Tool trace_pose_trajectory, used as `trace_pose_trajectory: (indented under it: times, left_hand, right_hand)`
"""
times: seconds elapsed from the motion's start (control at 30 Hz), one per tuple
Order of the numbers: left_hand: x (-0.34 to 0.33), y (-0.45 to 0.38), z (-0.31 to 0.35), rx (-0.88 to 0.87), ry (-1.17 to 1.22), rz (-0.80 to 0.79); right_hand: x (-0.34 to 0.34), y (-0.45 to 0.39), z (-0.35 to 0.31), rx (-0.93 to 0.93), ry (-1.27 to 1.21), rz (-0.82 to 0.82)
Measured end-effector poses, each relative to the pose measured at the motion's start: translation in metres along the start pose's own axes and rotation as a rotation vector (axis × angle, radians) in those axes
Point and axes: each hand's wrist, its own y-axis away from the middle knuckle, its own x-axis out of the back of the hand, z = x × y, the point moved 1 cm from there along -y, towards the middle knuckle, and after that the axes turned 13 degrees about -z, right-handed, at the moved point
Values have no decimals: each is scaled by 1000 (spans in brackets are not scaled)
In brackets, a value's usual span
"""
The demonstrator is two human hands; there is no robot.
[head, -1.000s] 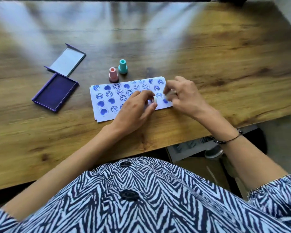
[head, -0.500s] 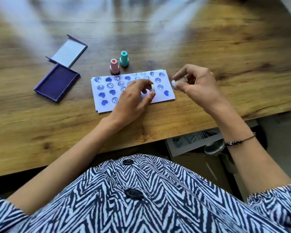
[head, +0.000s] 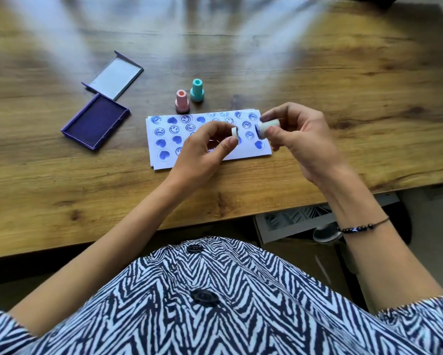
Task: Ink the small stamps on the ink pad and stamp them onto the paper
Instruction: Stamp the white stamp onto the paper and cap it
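I hold a white stamp [head: 266,127] pinched in my right hand [head: 300,139], inked face turned toward my left hand [head: 205,149], which grips its small white cap [head: 235,131] just apart from it, both above the paper [head: 251,155], probably to cap it. The open ink pad [head: 96,124] lies at nine o'clock of the paper, the pink stamp [head: 182,101] and teal stamp [head: 197,90] upright at twelve. No brand or lettering is legible; the prints show only faces and hearts.

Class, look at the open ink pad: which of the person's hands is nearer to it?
Left. The left hand is over the paper, right of the ink pad; the right hand is farther right.
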Motion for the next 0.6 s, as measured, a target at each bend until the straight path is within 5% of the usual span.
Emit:
trace_pose_trajectory:
  times: [0.13, 0.6]
  left_hand:
    - [1, 1, 2, -3, 245, 5]
    - [17, 10, 11, -3, 282, 197]
  right_hand:
    - [-18, -2, -7, 82, -33, -52]
    - [-53, -19, -16, 184, 142, -74]
